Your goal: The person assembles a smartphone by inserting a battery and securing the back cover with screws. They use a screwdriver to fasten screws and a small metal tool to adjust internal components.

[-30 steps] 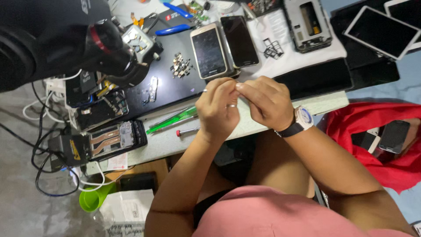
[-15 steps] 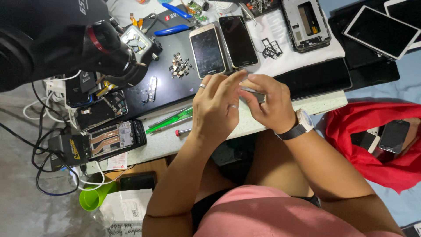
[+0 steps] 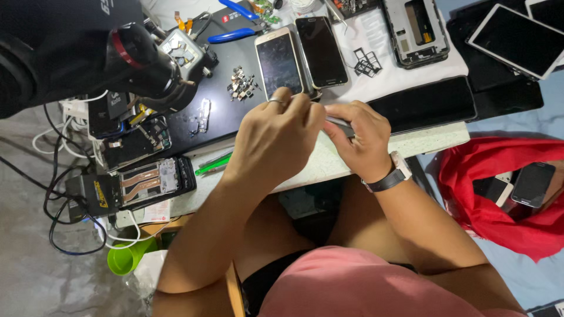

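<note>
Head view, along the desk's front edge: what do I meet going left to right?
Opened phone with copper strips → green tool → left hand → right hand, the two meeting over a slim grey part → wristwatch → red cloth → dark phone on the cloth.

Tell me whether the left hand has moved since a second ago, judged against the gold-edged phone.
Yes. The left hand has moved up toward the gold-edged phone; its fingers now reach the phone's lower edge, where earlier a gap showed below it.
</note>
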